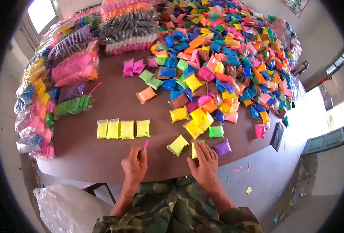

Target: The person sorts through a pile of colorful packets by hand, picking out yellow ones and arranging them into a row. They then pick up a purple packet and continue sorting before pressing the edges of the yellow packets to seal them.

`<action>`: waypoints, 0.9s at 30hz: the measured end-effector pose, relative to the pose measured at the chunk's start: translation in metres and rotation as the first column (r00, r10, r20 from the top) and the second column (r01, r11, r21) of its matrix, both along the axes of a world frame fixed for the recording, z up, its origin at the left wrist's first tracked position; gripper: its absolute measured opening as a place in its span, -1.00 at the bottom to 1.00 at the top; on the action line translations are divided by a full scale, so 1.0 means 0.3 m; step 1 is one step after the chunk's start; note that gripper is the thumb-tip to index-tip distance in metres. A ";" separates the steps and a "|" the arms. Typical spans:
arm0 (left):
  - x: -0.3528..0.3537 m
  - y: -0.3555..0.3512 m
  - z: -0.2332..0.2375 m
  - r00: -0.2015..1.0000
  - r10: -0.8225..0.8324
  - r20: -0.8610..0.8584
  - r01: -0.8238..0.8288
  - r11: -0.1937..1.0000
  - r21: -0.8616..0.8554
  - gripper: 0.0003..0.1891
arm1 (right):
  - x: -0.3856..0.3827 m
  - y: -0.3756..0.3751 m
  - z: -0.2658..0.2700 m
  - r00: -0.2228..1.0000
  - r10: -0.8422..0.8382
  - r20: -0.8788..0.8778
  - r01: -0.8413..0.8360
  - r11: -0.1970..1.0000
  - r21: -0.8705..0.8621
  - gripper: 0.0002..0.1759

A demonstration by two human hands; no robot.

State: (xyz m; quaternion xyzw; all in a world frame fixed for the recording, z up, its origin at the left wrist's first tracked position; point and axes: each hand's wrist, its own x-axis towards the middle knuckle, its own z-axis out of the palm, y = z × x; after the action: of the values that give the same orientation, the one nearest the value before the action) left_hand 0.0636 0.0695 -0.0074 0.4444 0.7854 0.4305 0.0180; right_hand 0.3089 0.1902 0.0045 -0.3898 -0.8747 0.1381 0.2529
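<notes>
Curled into a fist near the table's front edge, my left hand (pixel 134 163) holds a thin pink stick (pixel 146 144) whose tip pokes out at the top. My right hand (pixel 205 161) lies over a light-yellow packet (pixel 194 151), its fingers covering most of it. Just left of that hand is another light-yellow packet (pixel 178 145), lying tilted. A purple packet (pixel 222 147) touches the right side of my fingers. Beyond my left hand, several light-yellow packets (pixel 127 129) stand side by side in a row.
A large heap of mixed coloured packets (pixel 226 54) covers the table's far right. Bagged bundles (pixel 75 70) are stacked along the left. A green packet (pixel 216 131) and a pink packet (pixel 260 131) lie near the right edge. A clear plastic bag (pixel 67 209) sits below the table.
</notes>
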 end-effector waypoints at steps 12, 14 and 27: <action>-0.002 -0.006 -0.004 0.999 0.024 0.027 -0.022 0.997 -0.069 -0.85 | -0.040 -0.005 0.083 0.764 -0.405 -0.502 -0.058 0.732 -0.679 -0.71; 0.000 -0.005 -0.001 0.998 0.035 0.051 -0.031 0.996 -0.083 -0.85 | -0.036 -0.010 0.076 0.821 -0.379 -0.428 0.059 0.800 -0.597 -0.76; -0.004 0.003 -0.008 1.000 -0.007 -0.019 0.007 1.000 0.011 -0.85 | 0.043 -0.033 0.051 0.943 -0.311 -0.117 0.316 0.949 0.020 -0.77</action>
State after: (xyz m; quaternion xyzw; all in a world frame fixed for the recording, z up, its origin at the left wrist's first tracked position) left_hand 0.0624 0.0705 -0.0098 0.4513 0.7816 0.4305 0.0096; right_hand 0.3217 0.1804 0.0199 -0.5106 -0.7885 0.1010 0.3277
